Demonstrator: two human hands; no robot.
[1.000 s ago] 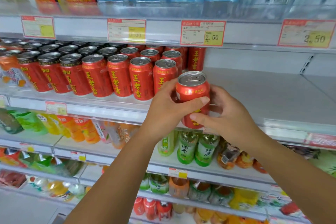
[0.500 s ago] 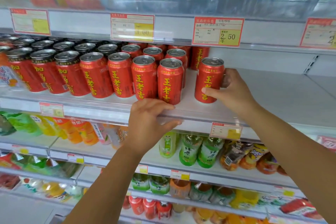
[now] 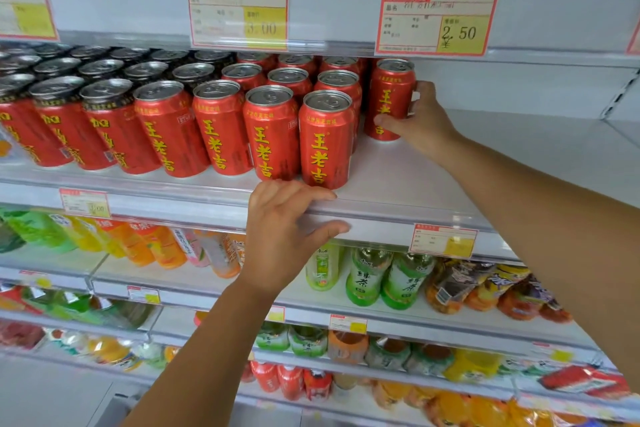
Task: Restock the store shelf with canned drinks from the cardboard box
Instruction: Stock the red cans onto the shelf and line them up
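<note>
Two hands are up at the shelf (image 3: pixel 519 163). Your right hand (image 3: pixel 420 121) is wrapped round a red can (image 3: pixel 389 94), with the thumb across its near face and the fingers behind its right side. The can stands upright on the shelf board, far back, just right of the block of red cans (image 3: pixel 273 135); whether it touches them cannot be told. To its right the board runs on white. Your left hand (image 3: pixel 284 222) rests on the shelf's near edge, holding nothing. Its fingers lie loosely over the lip, just in front of the rightmost front can (image 3: pixel 325 139), and the thumb stretches along the rail beneath. A 2.50 price tag (image 3: pixel 438 21) hangs above the held can. Green bottles (image 3: pixel 367 277) stand on the shelf below.
</note>
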